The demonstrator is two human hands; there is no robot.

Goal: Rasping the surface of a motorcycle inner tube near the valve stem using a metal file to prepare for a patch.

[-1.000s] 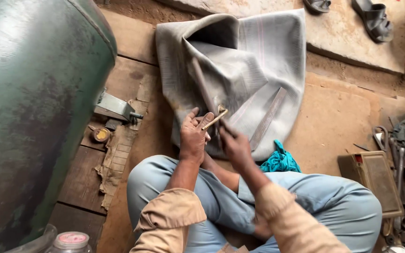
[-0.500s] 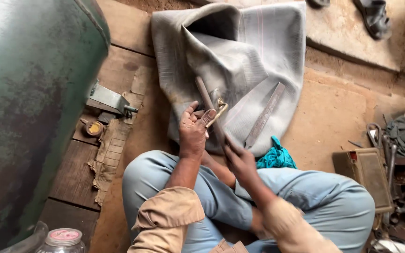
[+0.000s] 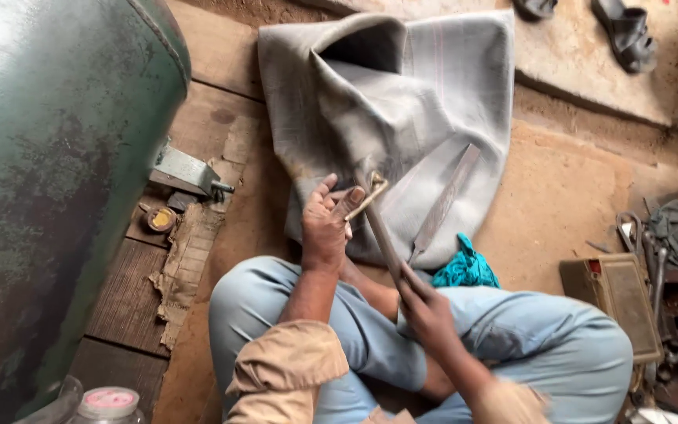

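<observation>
I sit cross-legged on the floor in light blue trousers. My left hand pinches a small curved brass-coloured piece between thumb and fingers. My right hand grips the handle end of a long dark file, whose blade runs up and lies against the brass piece. Both hands hover over the near edge of a grey sack spread on the floor. A second flat metal file lies loose on the sack, right of my hands.
A big green metal drum fills the left. Beside it lie a small grey metal block, a round tin and torn cardboard. A teal rag lies by my knee. A rusty box and tools sit right; sandals far back.
My right hand has drawn back toward my lap, pulling the file down across the brass piece. My left hand has stayed over the sack, still holding the piece.
</observation>
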